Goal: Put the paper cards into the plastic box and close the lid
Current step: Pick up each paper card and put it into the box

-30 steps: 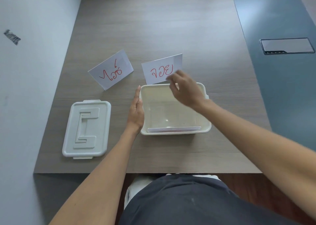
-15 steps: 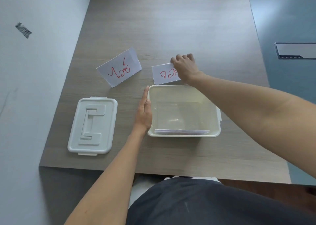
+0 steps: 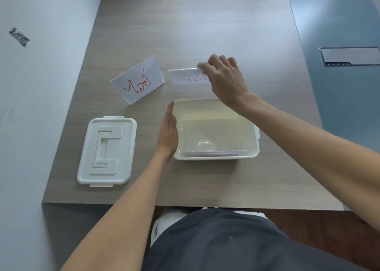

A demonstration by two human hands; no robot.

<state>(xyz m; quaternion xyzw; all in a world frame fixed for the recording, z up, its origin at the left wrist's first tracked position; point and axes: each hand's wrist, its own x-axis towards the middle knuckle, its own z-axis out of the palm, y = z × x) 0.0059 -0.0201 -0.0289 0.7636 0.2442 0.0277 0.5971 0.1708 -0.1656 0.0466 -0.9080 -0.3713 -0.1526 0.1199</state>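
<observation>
Table (image 3: 205, 23) carried everything, with the open plastic box (image 3: 216, 157) near its front edge, about centre. You left the lid (image 3: 107, 151) flat on the table toward the front-left corner, well apart from the box, presumably so the opening stayed free until the cards were in. Your left hand (image 3: 167, 135) lay flat against the box's left wall, fingers straight and pressed together, gripping nothing; I'd read that as bracing the box so it didn't slide. Your right hand (image 3: 224, 81) reached past the box's far rim, thumb and fingertips pinching the top edge of the right card (image 3: 187, 76), which looked picked up or about to be, probably for an edge-first drop. The left card (image 3: 137, 81) stood folded, tent-like, untouched, further left, just beyond the lid. At least one card (image 3: 213, 153) already lay inside the box against the near wall; count not readable.
</observation>
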